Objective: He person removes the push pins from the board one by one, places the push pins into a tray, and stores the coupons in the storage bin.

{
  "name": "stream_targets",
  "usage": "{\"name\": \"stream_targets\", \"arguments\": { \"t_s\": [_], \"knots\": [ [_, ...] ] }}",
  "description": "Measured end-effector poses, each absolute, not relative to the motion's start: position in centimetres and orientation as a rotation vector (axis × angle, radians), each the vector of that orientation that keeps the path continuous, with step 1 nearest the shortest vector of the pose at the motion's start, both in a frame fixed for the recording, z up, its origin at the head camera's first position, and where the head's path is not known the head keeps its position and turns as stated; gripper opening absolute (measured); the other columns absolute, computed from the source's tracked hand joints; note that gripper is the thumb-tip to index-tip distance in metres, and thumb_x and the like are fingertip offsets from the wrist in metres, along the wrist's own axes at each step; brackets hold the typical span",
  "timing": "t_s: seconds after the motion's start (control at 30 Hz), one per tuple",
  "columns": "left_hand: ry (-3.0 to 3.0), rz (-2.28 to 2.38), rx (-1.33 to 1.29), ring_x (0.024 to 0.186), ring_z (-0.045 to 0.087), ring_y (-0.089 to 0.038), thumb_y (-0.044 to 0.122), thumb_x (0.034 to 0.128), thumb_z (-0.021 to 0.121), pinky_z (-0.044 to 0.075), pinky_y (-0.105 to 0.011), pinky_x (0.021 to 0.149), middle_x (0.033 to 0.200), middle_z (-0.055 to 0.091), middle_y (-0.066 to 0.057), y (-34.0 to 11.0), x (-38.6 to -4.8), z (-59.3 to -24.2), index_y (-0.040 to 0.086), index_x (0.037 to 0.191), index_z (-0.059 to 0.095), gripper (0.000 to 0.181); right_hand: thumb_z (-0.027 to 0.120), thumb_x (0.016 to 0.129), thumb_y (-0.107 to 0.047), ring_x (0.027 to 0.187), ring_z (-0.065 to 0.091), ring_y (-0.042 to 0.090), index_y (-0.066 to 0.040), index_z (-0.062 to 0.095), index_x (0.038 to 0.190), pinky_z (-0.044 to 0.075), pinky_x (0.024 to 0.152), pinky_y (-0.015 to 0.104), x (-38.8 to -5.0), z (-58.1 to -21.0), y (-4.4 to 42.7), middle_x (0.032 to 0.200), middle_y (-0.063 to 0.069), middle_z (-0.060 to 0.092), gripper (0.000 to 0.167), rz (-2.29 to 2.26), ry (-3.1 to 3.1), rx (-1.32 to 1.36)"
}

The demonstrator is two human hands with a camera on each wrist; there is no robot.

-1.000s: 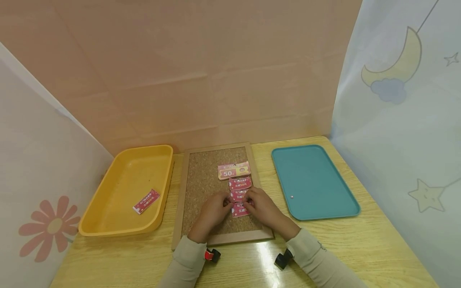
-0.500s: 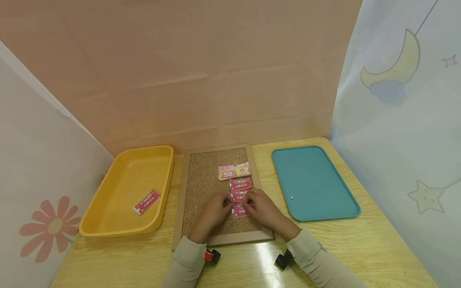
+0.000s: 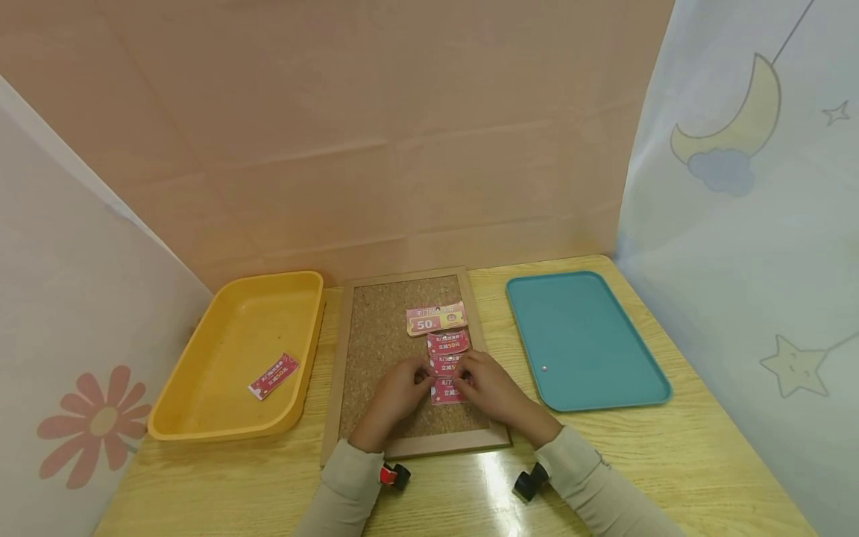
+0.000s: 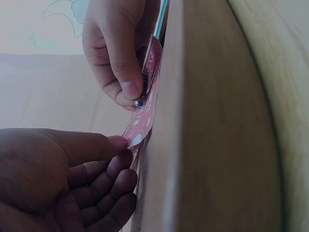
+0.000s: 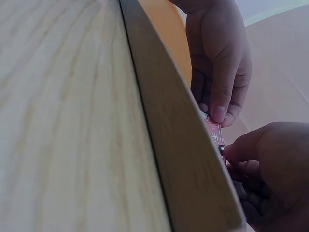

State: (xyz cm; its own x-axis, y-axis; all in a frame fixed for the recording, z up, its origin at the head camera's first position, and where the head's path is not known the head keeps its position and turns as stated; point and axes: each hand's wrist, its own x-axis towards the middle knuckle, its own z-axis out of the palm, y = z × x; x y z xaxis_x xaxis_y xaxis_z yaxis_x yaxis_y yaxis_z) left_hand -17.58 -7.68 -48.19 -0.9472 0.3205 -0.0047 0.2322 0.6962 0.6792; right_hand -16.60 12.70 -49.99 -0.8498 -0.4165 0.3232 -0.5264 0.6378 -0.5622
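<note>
A framed cork board (image 3: 372,335) lies on the table, bearing a column of paper coupons along its right side. My left hand (image 3: 400,389) pinches the left edge of the lowest pink coupon (image 3: 444,394) between thumb and index finger. Opposite it, my right hand (image 3: 493,386) covers the coupon's right part. In the left wrist view, that hand's thumb and finger pinch a small silver thumbtack (image 4: 139,102) at the coupon (image 4: 141,121); its point is hidden. Above are two pink coupons (image 3: 447,344) and a larger pink-and-yellow coupon (image 3: 436,320), with small pins showing on them.
To the left stands a yellow tray (image 3: 235,313) with one loose pink coupon (image 3: 273,376) in it. A flat teal tray (image 3: 584,335) lies to the right, with one small tack (image 3: 544,368) near its left edge. Fabric walls surround the table (image 3: 429,500) on three sides.
Both hands stay almost in place at the lowest coupon. That coupon has shifted very slightly up and to the left. The trays stand as before.
</note>
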Motion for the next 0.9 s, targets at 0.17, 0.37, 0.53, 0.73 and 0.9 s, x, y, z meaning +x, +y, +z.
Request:
{"name": "stream_targets", "arguments": {
  "t_s": [0.17,0.37,0.53,0.73,0.9],
  "knots": [
    [2.770,1.102,0.444,0.069,0.053,-0.011,0.018,0.0940,0.065,0.045,-0.029,0.061,0.078,0.059,0.005,-7.74,-17.73,-48.22,0.015,0.087,0.067,0.008,0.066,0.092,-0.012,0.091,0.056,0.013,-0.015,0.061,0.087,0.050,0.078,0.032,-16.55,-49.75,12.93,0.096,-0.004,0.058,0.008,1.093,-2.713,0.787],
    [2.757,1.128,0.427,0.070,0.053,-0.011,0.018,0.0941,0.065,0.046,-0.029,0.063,0.078,0.060,0.005,-7.74,-17.80,-48.15,0.014,0.088,0.067,0.007,0.062,0.097,-0.017,0.101,0.057,0.013,-0.018,0.059,0.091,0.050,0.086,0.035,-16.45,-49.64,13.24,0.098,-0.009,0.056,0.006,1.223,-2.763,0.750],
    [2.745,1.147,0.412,0.069,0.053,-0.011,0.019,0.0943,0.065,0.045,-0.029,0.062,0.079,0.059,0.005,-7.89,-17.78,-48.00,0.015,0.088,0.067,0.007,0.061,0.097,-0.020,0.101,0.057,0.013,-0.019,0.058,0.093,0.050,0.085,0.037,-16.40,-49.48,13.38,0.098,-0.010,0.055,0.006,1.269,-2.776,0.730],
    [2.726,1.172,0.404,0.070,0.053,-0.011,0.019,0.0942,0.065,0.045,-0.030,0.062,0.081,0.060,0.005,-8.02,-17.85,-47.95,0.014,0.091,0.066,0.006,0.061,0.097,-0.021,0.099,0.057,0.011,-0.020,0.059,0.093,0.050,0.085,0.036,-16.46,-49.45,13.56,0.097,-0.011,0.055,0.004,1.290,-2.773,0.714],
    [2.699,1.216,0.393,0.074,0.055,-0.012,0.019,0.0941,0.065,0.047,-0.031,0.067,0.083,0.062,0.004,-8.22,-17.75,-47.79,0.013,0.091,0.066,0.007,0.059,0.098,-0.022,0.088,0.055,0.009,-0.019,0.059,0.095,0.048,0.077,0.032,-16.36,-49.19,13.70,0.094,-0.010,0.054,0.005,1.292,-2.762,0.709]
  ]
}}
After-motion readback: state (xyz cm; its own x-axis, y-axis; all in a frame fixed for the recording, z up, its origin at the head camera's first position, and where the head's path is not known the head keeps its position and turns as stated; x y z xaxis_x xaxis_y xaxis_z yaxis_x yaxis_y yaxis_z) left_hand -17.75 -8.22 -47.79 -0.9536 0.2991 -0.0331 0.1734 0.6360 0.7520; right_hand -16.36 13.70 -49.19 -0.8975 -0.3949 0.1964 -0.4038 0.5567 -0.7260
